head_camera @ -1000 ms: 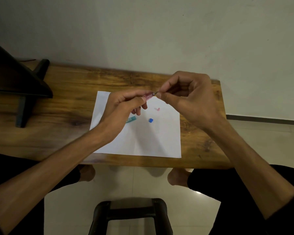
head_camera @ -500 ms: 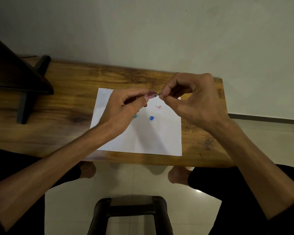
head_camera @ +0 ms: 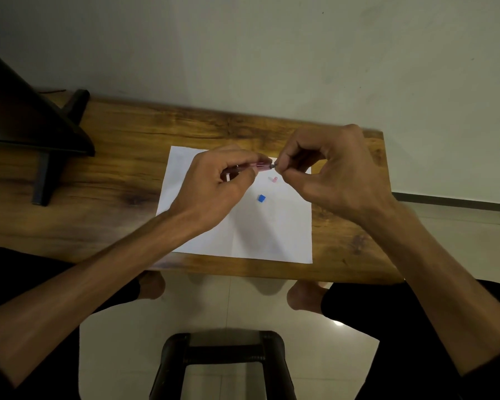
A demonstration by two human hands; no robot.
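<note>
While our left hand (head_camera: 214, 183) grips the pink pen barrel (head_camera: 259, 166) level above the white sheet (head_camera: 272, 235), our right hand (head_camera: 329, 174) pinches its dark tip (head_camera: 274, 166), likely to twist it. We hold it over the sheet so loose bits land there, like the small pink piece (head_camera: 274, 179) and blue piece (head_camera: 261, 198) lying just below.

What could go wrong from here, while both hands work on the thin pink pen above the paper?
1. The right hand pinches only the tiny tip at the end of the pink pen that the left hand holds; it may slip and fall to the floor.
2. The small pink piece and the blue piece lie loose on the white paper below the hands; a lowered wrist could knock them away.
</note>
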